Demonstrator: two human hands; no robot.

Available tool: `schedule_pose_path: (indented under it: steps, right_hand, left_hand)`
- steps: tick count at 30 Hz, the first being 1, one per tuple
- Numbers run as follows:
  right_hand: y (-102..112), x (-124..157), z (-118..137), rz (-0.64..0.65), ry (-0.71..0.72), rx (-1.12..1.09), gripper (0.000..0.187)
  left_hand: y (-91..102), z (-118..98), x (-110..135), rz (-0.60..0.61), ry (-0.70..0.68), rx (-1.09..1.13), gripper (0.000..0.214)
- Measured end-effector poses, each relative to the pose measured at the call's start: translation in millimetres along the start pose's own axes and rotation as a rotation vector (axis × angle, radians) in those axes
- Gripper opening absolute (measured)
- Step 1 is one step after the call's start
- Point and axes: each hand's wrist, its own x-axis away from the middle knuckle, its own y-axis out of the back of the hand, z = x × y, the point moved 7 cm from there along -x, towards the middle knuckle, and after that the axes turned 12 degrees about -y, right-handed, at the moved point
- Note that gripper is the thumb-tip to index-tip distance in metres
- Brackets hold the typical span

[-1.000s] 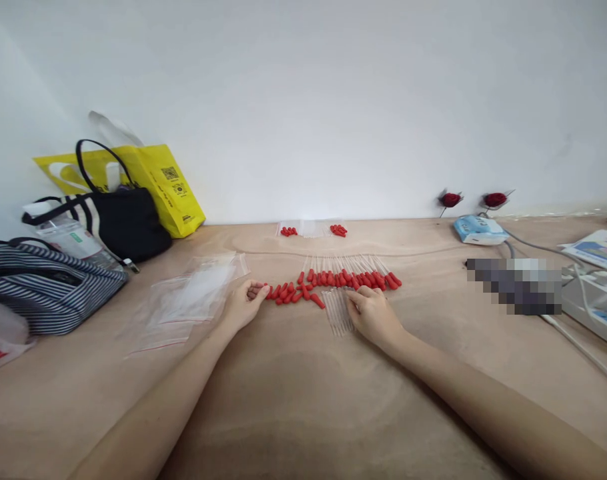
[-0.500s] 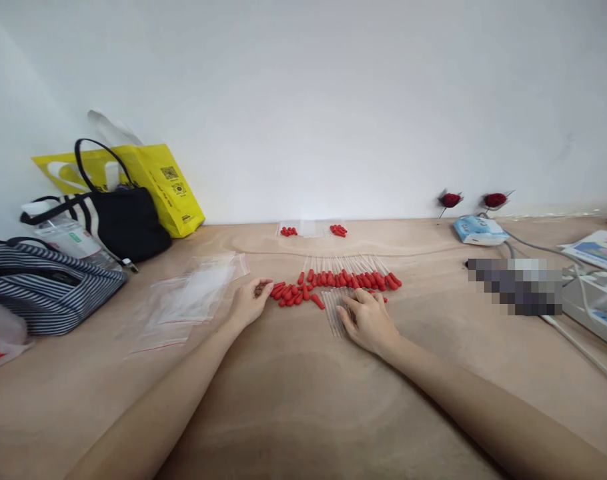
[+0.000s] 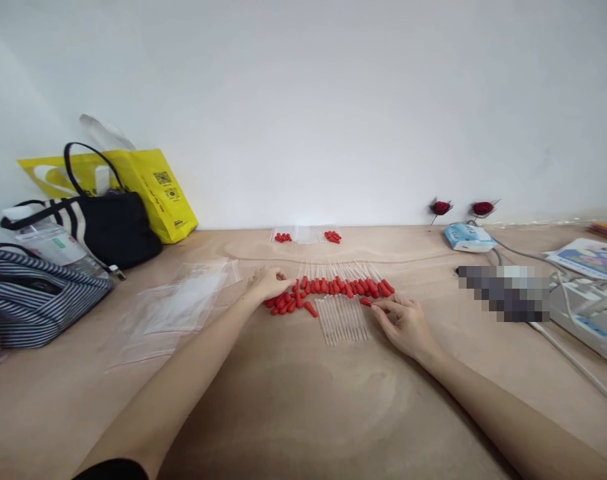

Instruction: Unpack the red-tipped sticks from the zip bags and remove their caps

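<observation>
My left hand (image 3: 270, 284) is closed, its fingertips pinching a red rubber bulb (image 3: 296, 285) at the left end of a row. Under and beside it lies a small pile of loose red bulbs (image 3: 286, 304), with one bulb (image 3: 311, 309) slightly apart. The row of red bulbs (image 3: 336, 285) has thin clear tubes (image 3: 341, 269) pointing towards the wall. Nearer to me, bare clear thin tubes (image 3: 344, 321) lie side by side. My right hand (image 3: 402, 325) is closed at their right, thumb and fingers at a single red bulb (image 3: 366, 302).
Clear zip bags (image 3: 181, 303) are spread at the left. Two small bags with red bulbs (image 3: 283, 237) lie by the wall. Farther left stand a striped bag (image 3: 43, 293), a black bag (image 3: 118, 230) and a yellow bag (image 3: 153, 200). A blue packet (image 3: 468, 238) and cables (image 3: 578, 363) are at the right.
My right hand has moved off the bare tubes to the right, to a single red bulb. My left hand has shifted right and away from me, from the loose pile to the row's left end.
</observation>
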Motion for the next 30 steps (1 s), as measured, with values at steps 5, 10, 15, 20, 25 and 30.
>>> schedule_pose_path:
  steps: [5, 10, 15, 20, 25, 30]
  right_hand:
    - [1, -3, -2, 0.006, -0.035, 0.002, 0.025]
    - [-5, -5, -12, 0.013, -0.141, 0.072, 0.022]
    - [-5, -8, -18, -0.005, -0.225, 0.140, 0.023]
    - [1, -9, -9, -0.106, -0.181, 0.133, 0.024]
    - [3, -4, 19, -0.211, 0.078, 0.010, 0.027]
    - [-1, 4, 53, -0.132, 0.319, 0.000, 0.053]
  left_hand:
    - [-2.2, -17, -5, 0.081, 0.026, 0.041, 0.026]
    - [-3.7, -21, -1, 0.096, 0.057, 0.103, 0.018]
    - [0.5, -12, -4, 0.032, 0.063, 0.175, 0.022]
    - [23.5, -7, 5, -0.084, -0.024, 0.257, 0.021]
    - [19.9, -35, 54, -0.074, -0.316, 0.400, 0.019]
    - [-1.7, -62, 100, -0.106, -0.490, 0.381, 0.011]
